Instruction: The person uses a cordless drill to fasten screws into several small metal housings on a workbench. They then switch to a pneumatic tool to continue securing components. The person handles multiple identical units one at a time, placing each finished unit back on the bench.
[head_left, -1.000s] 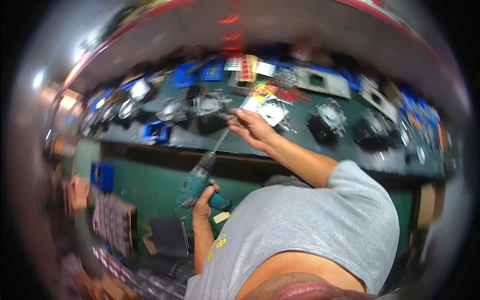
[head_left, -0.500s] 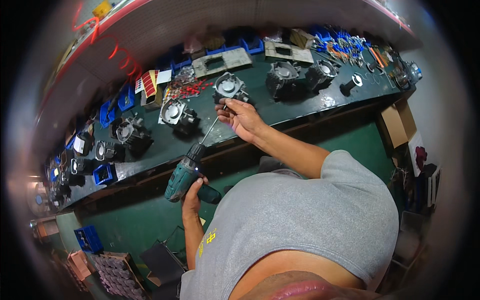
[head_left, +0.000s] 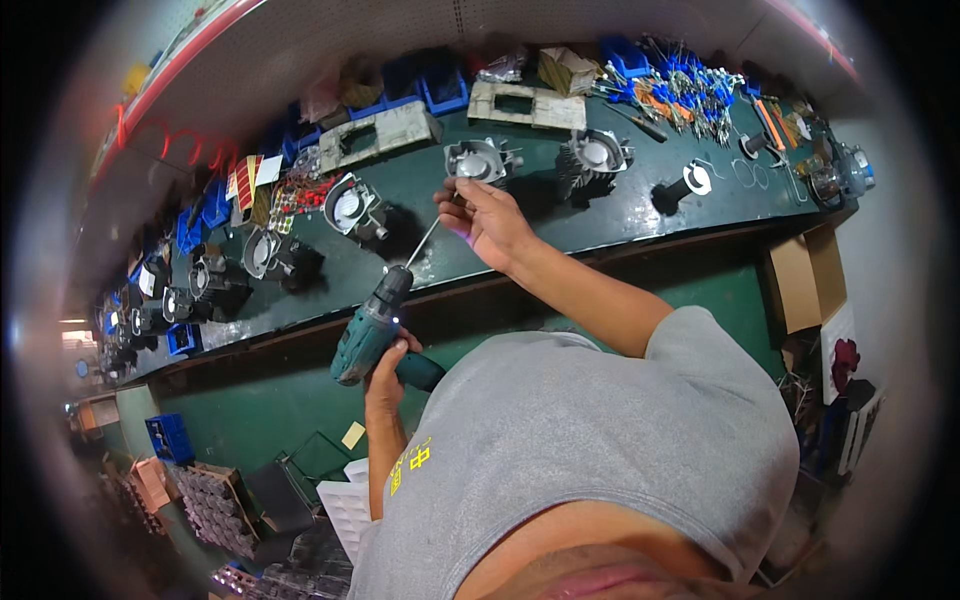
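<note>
My left hand [head_left: 386, 377] is closed around the grip of a green and black cordless drill [head_left: 364, 343] held in front of the bench edge. A small light glows on the drill. Its long thin bit [head_left: 425, 242] slants up to my right hand [head_left: 492, 225], whose fingers are pinched at the tip; any small part between them cannot be made out. Just beyond those fingers a grey metal casting [head_left: 480, 158] with a round opening stands on the bench, partly covered by them. Similar castings stand to its left [head_left: 350, 207] and right [head_left: 597, 155].
The dark green workbench [head_left: 620, 205] curves across the view. Along its back lie pale slotted blocks [head_left: 380, 137], blue bins [head_left: 443, 92], red small parts [head_left: 318, 190] and a heap of blue-handled pieces [head_left: 690, 95]. A black spool-like part [head_left: 682, 188] stands at right. Cardboard boxes [head_left: 800, 280] are beyond.
My view and body have shifted right along the bench, so the castings slide left. The drill and both hands moved along, and my right hand is now before another casting.
</note>
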